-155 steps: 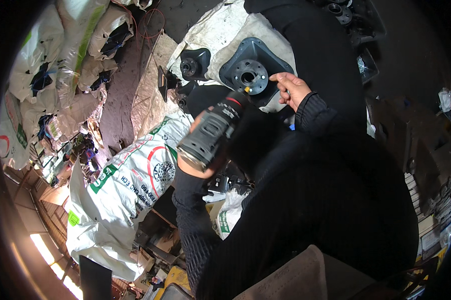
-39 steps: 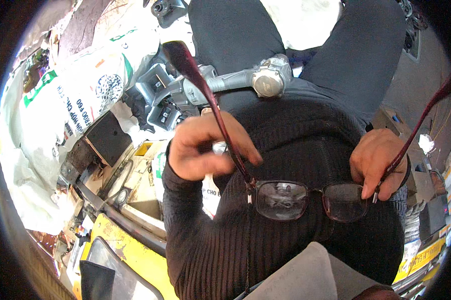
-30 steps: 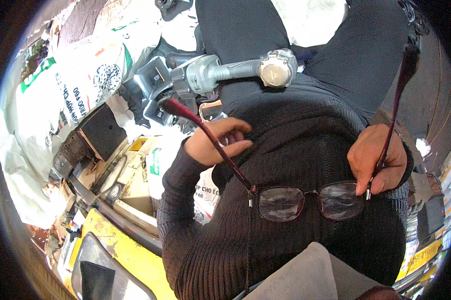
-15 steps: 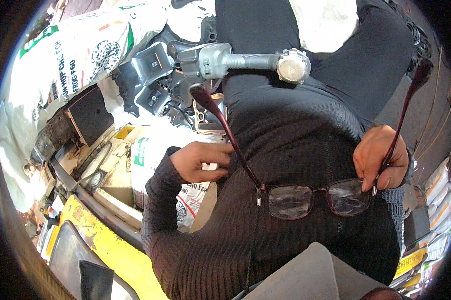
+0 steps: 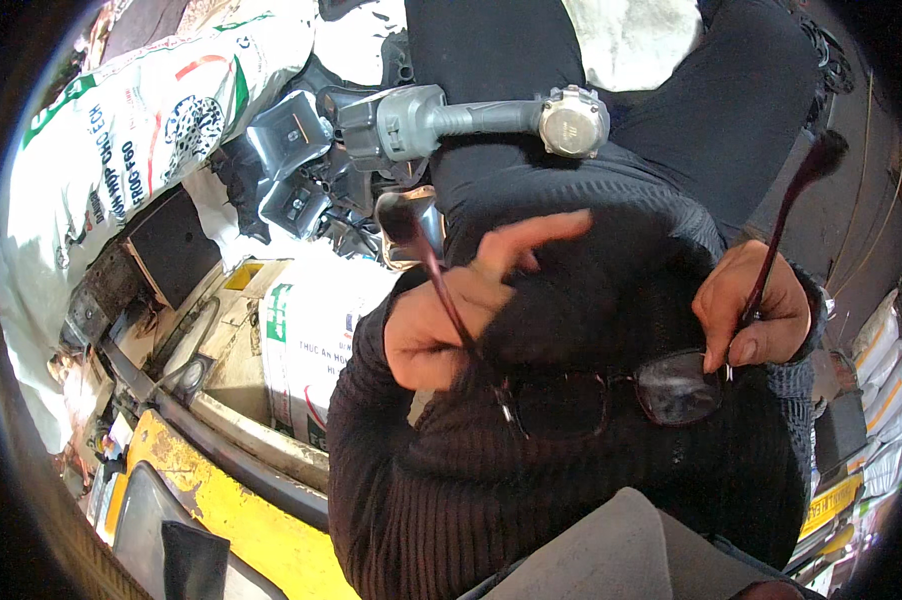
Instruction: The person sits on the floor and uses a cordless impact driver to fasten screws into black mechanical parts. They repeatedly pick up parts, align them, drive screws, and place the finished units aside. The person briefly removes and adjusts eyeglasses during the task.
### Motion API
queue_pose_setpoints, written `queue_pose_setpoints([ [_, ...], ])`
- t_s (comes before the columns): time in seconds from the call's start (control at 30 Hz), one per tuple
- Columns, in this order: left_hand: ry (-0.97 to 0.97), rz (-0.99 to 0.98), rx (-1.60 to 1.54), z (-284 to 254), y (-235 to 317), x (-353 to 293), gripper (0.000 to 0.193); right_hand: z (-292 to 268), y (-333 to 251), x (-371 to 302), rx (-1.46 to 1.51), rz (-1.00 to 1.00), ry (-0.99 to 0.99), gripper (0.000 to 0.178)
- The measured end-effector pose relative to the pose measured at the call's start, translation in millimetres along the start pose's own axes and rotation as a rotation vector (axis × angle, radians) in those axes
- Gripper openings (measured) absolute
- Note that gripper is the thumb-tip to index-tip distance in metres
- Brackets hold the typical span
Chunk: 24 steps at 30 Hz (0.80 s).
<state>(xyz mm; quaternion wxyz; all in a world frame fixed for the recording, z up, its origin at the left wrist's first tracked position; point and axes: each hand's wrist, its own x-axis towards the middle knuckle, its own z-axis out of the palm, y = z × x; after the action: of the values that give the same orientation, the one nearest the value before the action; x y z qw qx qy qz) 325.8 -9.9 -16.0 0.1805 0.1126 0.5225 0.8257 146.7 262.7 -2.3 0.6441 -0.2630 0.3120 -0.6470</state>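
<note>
A pair of eyeglasses (image 5: 679, 390) with dark red arms is held unfolded before my black ribbed top. My right hand (image 5: 756, 305) pinches the frame near its right hinge, thumb and fingers pressed together. My left hand (image 5: 451, 325) is raised behind the left arm of the glasses, slightly smeared. Its index finger stretches out to the right and the other fingers are partly curled, with nothing seen in them. Across my lap lies a grey cordless power tool (image 5: 486, 120) with a round metallic end at the right, touched by neither hand.
Large white printed sacks (image 5: 121, 140) lie at the left. Beside the tool are several dark grey plastic parts (image 5: 291, 135). A worn yellow panel (image 5: 206, 475) runs along the lower left. More packets (image 5: 886, 360) are stacked at the far right.
My left hand has risen and moved right, its index finger now extended. The glasses have shifted slightly left and tilted, still in my right hand. The surroundings have shifted slightly in view.
</note>
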Motion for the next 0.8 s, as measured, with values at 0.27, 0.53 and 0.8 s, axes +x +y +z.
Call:
queue_pose_setpoints([
  [0.27,-0.353,0.281,-0.122,1,18,37,0.053,-3,-8,16,-0.086,0.094,-0.139,0.017],
  [0.53,-0.27,0.289,0.111,-8,24,36,0.054,3,-12,21,-0.139,0.157,-0.094,0.019],
  [0.8,-0.235,0.297,0.002,-5,16,31,0.047,10,-6,18,-0.102,0.082,0.023,0.021],
])
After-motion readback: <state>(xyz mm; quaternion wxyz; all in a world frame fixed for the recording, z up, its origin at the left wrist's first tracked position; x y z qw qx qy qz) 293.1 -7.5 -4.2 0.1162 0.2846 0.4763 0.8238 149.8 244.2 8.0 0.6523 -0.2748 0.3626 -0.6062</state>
